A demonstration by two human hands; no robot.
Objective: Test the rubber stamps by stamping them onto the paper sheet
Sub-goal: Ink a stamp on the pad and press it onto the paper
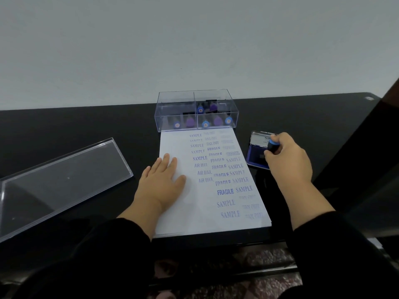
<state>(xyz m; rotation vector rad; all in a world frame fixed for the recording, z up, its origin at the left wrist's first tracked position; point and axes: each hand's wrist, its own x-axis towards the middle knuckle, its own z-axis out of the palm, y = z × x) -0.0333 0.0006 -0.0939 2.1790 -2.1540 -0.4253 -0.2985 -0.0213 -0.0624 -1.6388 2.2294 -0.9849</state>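
Thin, slippery paper sheet (187, 208) is being pinned flat by the open left hand (163, 182), while the light, rigid rubber stamp (273, 146) is being gripped round its handle by the right hand (288, 160) over the ink pad (255, 157).

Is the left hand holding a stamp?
No, the left hand lies flat on the paper sheet; the right hand grips the stamp.

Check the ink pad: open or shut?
Open. The ink pad's lid stands raised behind its exposed blue pad, where the right hand holds a stamp.
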